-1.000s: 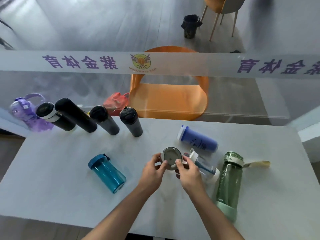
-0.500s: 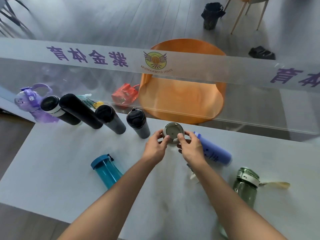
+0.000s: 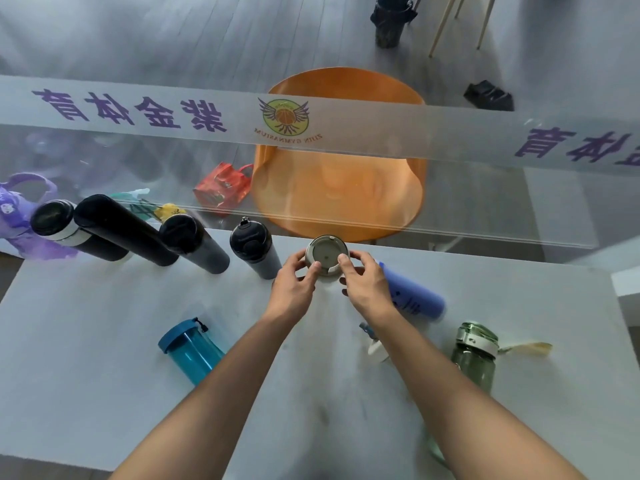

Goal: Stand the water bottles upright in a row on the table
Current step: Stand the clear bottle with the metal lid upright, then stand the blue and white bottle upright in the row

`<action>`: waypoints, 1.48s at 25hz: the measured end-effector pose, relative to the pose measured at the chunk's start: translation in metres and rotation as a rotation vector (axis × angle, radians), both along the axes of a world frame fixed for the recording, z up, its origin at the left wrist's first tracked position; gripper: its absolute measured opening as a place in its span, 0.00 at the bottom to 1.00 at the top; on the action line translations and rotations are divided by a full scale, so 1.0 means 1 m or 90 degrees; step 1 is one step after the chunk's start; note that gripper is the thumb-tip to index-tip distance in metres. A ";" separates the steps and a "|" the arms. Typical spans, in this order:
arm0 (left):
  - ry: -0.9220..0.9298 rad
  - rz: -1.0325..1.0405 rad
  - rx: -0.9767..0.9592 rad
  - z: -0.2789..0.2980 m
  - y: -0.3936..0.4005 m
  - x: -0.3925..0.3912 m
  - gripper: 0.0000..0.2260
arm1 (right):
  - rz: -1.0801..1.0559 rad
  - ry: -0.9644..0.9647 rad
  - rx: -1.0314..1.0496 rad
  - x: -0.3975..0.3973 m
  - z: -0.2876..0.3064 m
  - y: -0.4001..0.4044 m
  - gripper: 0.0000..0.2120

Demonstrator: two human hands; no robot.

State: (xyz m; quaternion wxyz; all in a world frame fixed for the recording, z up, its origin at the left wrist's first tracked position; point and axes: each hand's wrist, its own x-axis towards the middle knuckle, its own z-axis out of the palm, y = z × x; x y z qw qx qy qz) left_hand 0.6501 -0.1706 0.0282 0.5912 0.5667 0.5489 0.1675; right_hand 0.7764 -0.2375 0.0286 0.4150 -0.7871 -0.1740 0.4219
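Grey bench (image 3: pixel 104 341) set against a glass partition, an orange chair (image 3: pixel 339 188) seen through the glass beyond it. At the far middle of the bench a grey-lidded bottle (image 3: pixel 326 255) is held upright, viewed from above so that mostly its round lid shows. It is clasped from both sides: left hand (image 3: pixel 294 289) with fingers closed on the lid's left rim, right hand (image 3: pixel 363 287) with fingers closed on the right rim.

To its left, along the far edge, a row of upright bottles is noted: a black-capped grey bottle (image 3: pixel 254 249) nearest, then a dark grey flask (image 3: pixel 194 244), a tall black flask (image 3: pixel 121 230), a black flask with a white band (image 3: pixel 62 226), and a purple bottle (image 3: pixel 17 220) at the frame's edge.

Just right of the right hand a blue-violet bottle (image 3: pixel 412 292) lies on its side. A teal bottle (image 3: pixel 190 349) lies tilted near the left forearm. A green bottle (image 3: pixel 474 355) lies right of the right forearm, with a yellowish strap at its lid. A small white-capped item (image 3: pixel 375 348) is partly hidden by the right forearm; its kind cannot be told
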 end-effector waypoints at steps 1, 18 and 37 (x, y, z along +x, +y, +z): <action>-0.002 0.020 -0.013 -0.001 -0.003 -0.001 0.23 | -0.004 -0.030 -0.014 0.001 0.003 -0.003 0.19; 0.058 -0.022 -0.107 -0.017 -0.076 0.013 0.12 | 0.354 -0.424 -0.208 0.067 -0.039 -0.030 0.36; -0.027 -0.130 -0.099 0.018 -0.108 0.099 0.23 | -0.004 0.058 0.015 0.110 0.009 -0.106 0.14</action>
